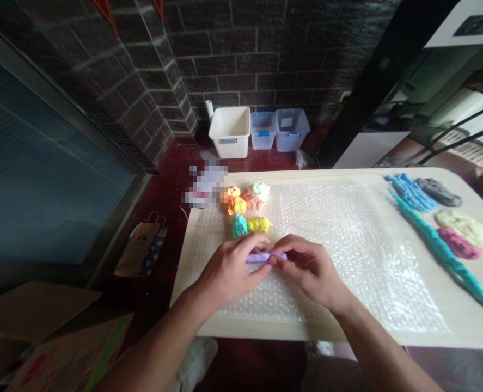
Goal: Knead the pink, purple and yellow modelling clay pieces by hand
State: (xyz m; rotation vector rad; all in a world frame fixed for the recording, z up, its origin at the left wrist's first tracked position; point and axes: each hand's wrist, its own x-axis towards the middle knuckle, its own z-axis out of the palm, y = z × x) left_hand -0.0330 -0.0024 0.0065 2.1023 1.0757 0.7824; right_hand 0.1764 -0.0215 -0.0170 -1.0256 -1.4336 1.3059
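Note:
A short purple roll of modelling clay (258, 257) is held level between my two hands above the bubble wrap (326, 234). My left hand (231, 267) is closed round its left part, thumb below and fingers above. On the right end, my right hand (306, 264) pinches the clay between thumb and fingertips. Just beyond my hands lie a teal clay lump (239, 225) and a yellow lump (260, 224). Farther back sit an orange lump (237, 205), a pale pink lump (255, 201) and a pale green lump (261, 189).
On the table's right side lie a long teal clay roll (441, 247), blue clay (413, 192), grey clay (439, 191), cream clay (465, 228) and dark pink clay (458, 243). Behind the table, a white basket (230, 130) and two clear bins (292, 129) stand on the floor. A paper bag (140, 247) stands left.

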